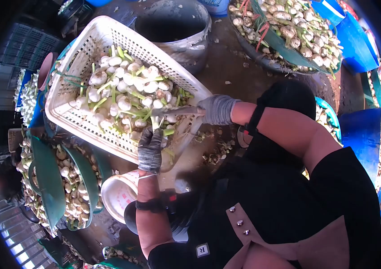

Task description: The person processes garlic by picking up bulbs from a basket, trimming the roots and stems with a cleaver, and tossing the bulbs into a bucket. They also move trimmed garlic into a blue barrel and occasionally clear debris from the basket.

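My right hand (218, 109), in a grey knit glove, is closed round the handle of a knife (179, 111). The blade points left and meets the pale stem of a garlic bulb (156, 122). That garlic is pinched in the fingers of my left hand (150, 150), gloved in darker grey. Both hands are over the near right end of a white slotted plastic crate (123, 153). Inside it lies a heap of garlic bulbs (125, 83), white and cleaned, with short green stem stubs.
A large dark bucket (195, 42) stands behind the crate. Unpeeled garlic (289, 27) fills a wide basin at the upper right, and green baskets (49, 184) of garlic stand at left. A white bucket (119, 197) is beside my left forearm. Blue tubs (359, 42) line the right.
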Demonstrator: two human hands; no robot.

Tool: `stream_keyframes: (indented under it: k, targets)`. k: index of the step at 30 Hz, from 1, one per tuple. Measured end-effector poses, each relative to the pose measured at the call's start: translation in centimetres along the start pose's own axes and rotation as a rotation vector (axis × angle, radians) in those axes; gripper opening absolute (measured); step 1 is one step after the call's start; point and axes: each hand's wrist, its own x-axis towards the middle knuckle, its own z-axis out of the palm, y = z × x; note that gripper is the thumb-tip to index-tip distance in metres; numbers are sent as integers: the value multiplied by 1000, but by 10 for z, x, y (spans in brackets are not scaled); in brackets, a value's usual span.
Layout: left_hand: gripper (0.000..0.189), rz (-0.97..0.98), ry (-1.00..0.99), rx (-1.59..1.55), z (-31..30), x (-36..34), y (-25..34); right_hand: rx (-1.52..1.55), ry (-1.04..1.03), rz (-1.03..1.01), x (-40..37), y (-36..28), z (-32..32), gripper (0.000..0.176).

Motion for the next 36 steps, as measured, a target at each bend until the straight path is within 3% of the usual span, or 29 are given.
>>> stream_keyframes:
  k: [1,3,4,5,7,9,11,12,13,15,16,21,23,24,27,28,29,31,32,33,35,36]
  targets:
    - [18,17,4,-9,1,0,7,-18,7,-6,0,3,0,31]
    - [19,31,-79,-186,6,-2,15,292,110,144,-2,7,2,35]
    - [20,308,-79,191,5,-3,14,283,103,147,-8,-12,-9,35]
    - [20,303,-87,183,6,-5,6,383,144,137,-14,-31,-17,37]
    - [24,380,-237,-158,9,-6,-7,487,199,143,-22,-62,-26,39]
    - [29,474,-281,-75,14,-12,3,522,186,23,-22,-78,-28,36]
    - [40,661,-326,99,20,-19,18,511,158,57,-4,-80,-13,35]
    - [49,60,-427,-491,21,-11,22,507,122,79,-1,-87,-15,33]
    - [49,60,-430,-496,21,-16,23,503,121,83,-3,-90,-17,33]
    - [55,-66,-365,-646,24,-36,40,1067,70,339,-6,-98,-23,34]
    - [48,-98,-434,-619,24,-37,48,1142,75,315,3,-88,-13,37]
    - [35,-148,-334,-709,27,-30,33,795,166,261,0,-78,-17,39]
    - [34,7,-197,-598,22,-17,14,465,371,55,-8,-62,-12,39]
    - [31,-23,-130,-530,18,-15,19,373,425,106,-20,-73,-20,35]
    - [27,60,-68,-458,20,-14,25,180,298,27,-52,-82,-28,33]
    - [24,79,-64,-408,20,-13,24,168,370,-112,-54,-77,-18,34]
    - [24,81,-72,-407,22,-13,24,166,376,-108,-48,-56,5,34]
    - [23,246,5,-262,25,-17,30,1513,-72,-47,-41,-63,7,38]
    - [26,202,18,-186,20,-18,30,638,-87,279,-56,-59,0,41]
    - [26,214,22,-183,14,-8,21,634,-81,269,-56,-49,11,41]
    - [28,59,-47,-525,4,13,-6,327,-61,329,-58,-15,43,42]
    - [31,61,-58,-605,8,11,0,370,-91,362,-60,-29,25,39]
